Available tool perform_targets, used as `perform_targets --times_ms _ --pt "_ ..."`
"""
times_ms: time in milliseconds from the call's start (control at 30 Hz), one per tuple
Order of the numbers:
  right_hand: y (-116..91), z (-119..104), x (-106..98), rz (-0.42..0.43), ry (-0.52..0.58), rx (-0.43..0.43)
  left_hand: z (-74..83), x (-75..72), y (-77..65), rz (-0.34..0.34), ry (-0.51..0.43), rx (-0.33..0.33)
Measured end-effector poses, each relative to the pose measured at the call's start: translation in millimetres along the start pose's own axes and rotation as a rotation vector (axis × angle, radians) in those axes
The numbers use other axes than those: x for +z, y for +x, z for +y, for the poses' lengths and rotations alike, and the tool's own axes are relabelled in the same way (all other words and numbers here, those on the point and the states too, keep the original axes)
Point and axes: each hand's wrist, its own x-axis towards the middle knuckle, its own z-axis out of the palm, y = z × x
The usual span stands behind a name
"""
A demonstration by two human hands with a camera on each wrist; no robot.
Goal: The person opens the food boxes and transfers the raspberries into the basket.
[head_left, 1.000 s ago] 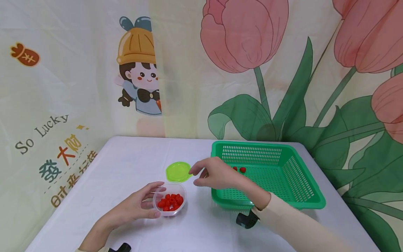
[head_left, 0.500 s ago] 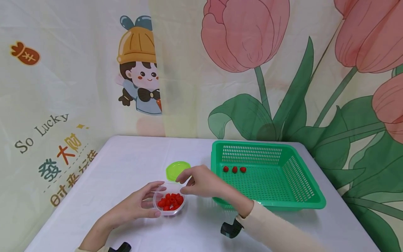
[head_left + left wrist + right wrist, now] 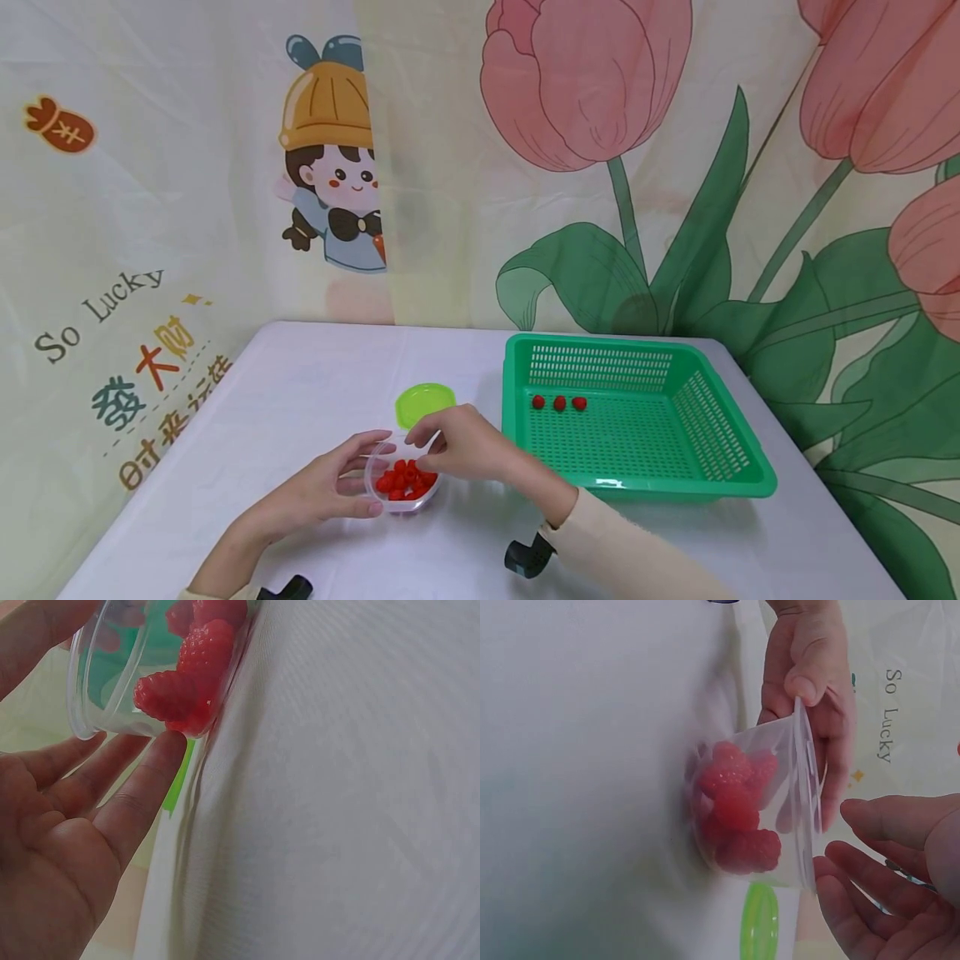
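A small clear plastic tub (image 3: 415,505) with several red raspberries (image 3: 400,482) stands on the white tablecloth. My left hand (image 3: 330,487) holds the tub from the left, thumb near its front side and fingers reaching behind it; in the left wrist view a fingertip meets its wall. My right hand (image 3: 467,446) hovers at the tub's right rim, thumb and index finger spread apart with nothing between them. Seen from the right wrist, its fingertips are right beside the rim, and the raspberries (image 3: 739,802) show through the wall.
A bright green round lid (image 3: 424,405) lies just behind the tub. At the right stands a green slotted basket (image 3: 637,487), with three raspberries (image 3: 559,403) in a row near its back left. A printed curtain (image 3: 435,167) hangs behind the table.
My right hand has moved left and down from beside the basket to the tub's rim, uncovering the third raspberry in the basket. The left hand and tub have stayed in place.
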Motion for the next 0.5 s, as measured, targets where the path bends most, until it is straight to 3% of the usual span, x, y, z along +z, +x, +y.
perform_targets --times_ms 500 --pt "9 2 22 0.006 -0.065 -0.086 0.6 -0.6 -0.9 -0.001 0.011 -0.003"
